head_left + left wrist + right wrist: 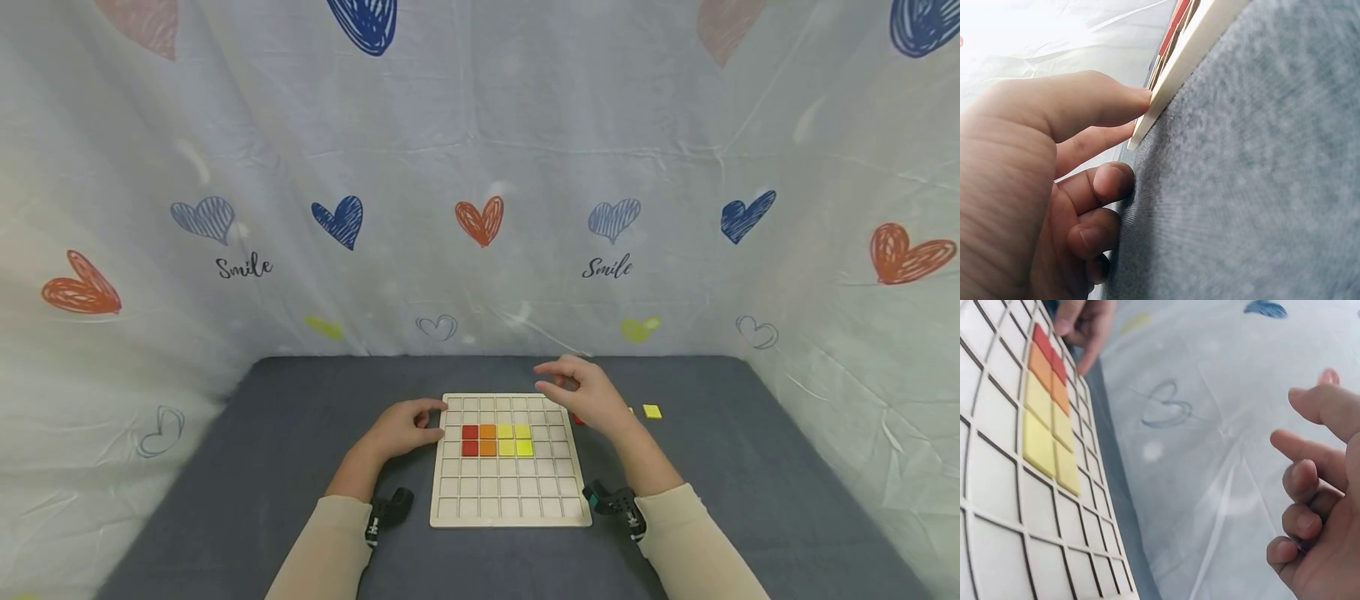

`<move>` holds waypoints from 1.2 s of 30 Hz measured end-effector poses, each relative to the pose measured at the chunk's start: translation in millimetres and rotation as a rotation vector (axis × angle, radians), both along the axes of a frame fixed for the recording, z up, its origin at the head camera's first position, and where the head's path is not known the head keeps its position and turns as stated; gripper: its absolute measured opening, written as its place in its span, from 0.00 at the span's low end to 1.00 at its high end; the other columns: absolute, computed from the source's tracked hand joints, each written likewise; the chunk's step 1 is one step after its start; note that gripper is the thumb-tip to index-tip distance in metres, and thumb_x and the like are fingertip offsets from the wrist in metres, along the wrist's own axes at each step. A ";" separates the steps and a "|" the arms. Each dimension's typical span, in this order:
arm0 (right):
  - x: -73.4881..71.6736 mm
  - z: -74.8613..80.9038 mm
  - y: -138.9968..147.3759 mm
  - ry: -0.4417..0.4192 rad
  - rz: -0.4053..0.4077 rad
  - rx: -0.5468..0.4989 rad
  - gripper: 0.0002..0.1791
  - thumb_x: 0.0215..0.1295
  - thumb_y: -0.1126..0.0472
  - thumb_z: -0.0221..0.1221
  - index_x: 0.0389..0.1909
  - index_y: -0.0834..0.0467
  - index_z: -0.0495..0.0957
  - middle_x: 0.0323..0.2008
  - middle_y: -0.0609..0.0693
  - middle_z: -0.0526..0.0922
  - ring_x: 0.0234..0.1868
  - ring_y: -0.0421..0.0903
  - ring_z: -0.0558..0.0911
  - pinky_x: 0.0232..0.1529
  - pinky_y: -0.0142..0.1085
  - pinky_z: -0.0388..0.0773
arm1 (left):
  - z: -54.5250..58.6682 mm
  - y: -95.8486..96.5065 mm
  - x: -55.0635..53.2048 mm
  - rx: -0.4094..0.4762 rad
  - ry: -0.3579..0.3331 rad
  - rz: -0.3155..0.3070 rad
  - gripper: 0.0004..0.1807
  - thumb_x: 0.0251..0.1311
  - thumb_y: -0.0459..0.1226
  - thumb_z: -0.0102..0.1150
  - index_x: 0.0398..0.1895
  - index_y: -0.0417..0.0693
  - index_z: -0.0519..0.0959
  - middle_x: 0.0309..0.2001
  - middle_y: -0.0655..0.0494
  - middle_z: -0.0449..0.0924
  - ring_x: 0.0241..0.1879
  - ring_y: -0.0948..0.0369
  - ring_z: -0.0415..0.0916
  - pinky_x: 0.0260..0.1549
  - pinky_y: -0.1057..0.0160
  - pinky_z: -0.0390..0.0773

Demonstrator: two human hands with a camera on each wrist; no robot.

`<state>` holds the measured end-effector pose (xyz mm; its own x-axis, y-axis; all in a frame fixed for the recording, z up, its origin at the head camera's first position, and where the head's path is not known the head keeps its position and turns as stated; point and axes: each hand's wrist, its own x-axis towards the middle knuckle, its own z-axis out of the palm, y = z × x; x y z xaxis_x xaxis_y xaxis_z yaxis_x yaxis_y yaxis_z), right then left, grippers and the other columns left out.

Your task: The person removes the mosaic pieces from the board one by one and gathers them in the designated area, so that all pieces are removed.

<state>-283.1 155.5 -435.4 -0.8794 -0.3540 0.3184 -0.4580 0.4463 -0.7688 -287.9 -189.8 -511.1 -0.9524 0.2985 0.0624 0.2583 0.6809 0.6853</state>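
Observation:
A pale wooden grid board (pixel 510 508) lies on the table. Set in its cells are two red tiles (pixel 469 447), two orange tiles (pixel 487 432) and several yellow tiles (pixel 523 447), forming two adjoining rows. My left hand (pixel 401 427) rests at the board's left edge, thumb and index fingertip touching the rim and the other fingers bent. Above the board's far right corner hovers my right hand (pixel 588 398), thumb and index apart with nothing between them. In the right wrist view, the right hand's (pixel 1322 494) other fingers are loosely curled.
Right of the board, a loose yellow tile (pixel 652 412) lies on the dark grey cloth (pixel 300 433). A red piece (pixel 578 419) and another yellow bit are partly hidden by the right hand and wrist. A heart-printed curtain (pixel 405 292) hangs behind the table.

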 end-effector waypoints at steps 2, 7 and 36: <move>1.8 -1.0 -7.0 0.004 -0.007 0.008 0.18 0.69 0.53 0.67 0.57 0.54 0.85 0.34 0.47 0.73 0.32 0.47 0.68 0.36 0.41 0.67 | 0.1 -0.4 -0.2 -0.002 -0.001 -0.006 0.24 0.61 0.38 0.72 0.61 0.50 0.83 0.23 0.58 0.68 0.21 0.62 0.62 0.26 0.60 0.64; 3.9 -7.6 -23.5 0.019 -0.032 0.013 0.18 0.69 0.52 0.68 0.56 0.52 0.86 0.33 0.46 0.71 0.36 0.47 0.69 0.37 0.43 0.67 | 0.8 -1.5 0.0 -0.005 -0.003 -0.023 0.24 0.62 0.39 0.71 0.62 0.49 0.82 0.23 0.59 0.67 0.21 0.63 0.61 0.26 0.61 0.64; 19.6 -48.1 -85.3 0.113 0.097 0.357 0.18 0.75 0.59 0.60 0.61 0.60 0.83 0.37 0.46 0.67 0.38 0.45 0.61 0.39 0.41 0.60 | 3.5 -1.0 0.6 -0.019 0.003 -0.018 0.23 0.62 0.40 0.71 0.61 0.50 0.83 0.22 0.59 0.68 0.20 0.62 0.61 0.26 0.61 0.64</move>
<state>-263.5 70.2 -483.5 -0.8031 -0.5395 0.2530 -0.5838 0.6273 -0.5154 -287.3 -190.8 -507.6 -0.9468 0.3165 0.0589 0.2722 0.6893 0.6714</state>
